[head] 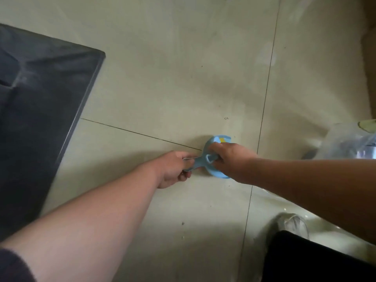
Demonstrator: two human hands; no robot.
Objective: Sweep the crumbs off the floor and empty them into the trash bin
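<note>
a: blue plastic dustpan (213,157) low over the tile floor (162,78), right by the crossing of two grout lines. can't tell if it touches the tile.
b: hands?
a: left hand (173,169) closed around the end of the dustpan handle (196,162), fingers curled under it. right hand (232,161) clamped over the pan body from above, where the handle joins it. both arms stretched out, the two hands close together but not touching, the handle between them.
b: anything in the pan?
a: small patch of yellow (222,140) inside the far rim. too blurred to say what it is.
b: crumbs?
a: a few dark specks on the floor, one near the bottom centre (183,223), well apart from the pan. can't confirm they're crumbs.
b: bin?
a: dark grey box-like thing (46,110) far left, seen from above. could be the bin, not sure. well apart from the pan.
b: labels, print?
a: none readable. faint dark mark on the tile beyond the pan (226,118), not legible. clear plastic bag (350,143) at right edge, no text i can read.
b: else?
a: pale shoe (293,224) bottom right, black trouser leg (305,261) beside it.
</note>
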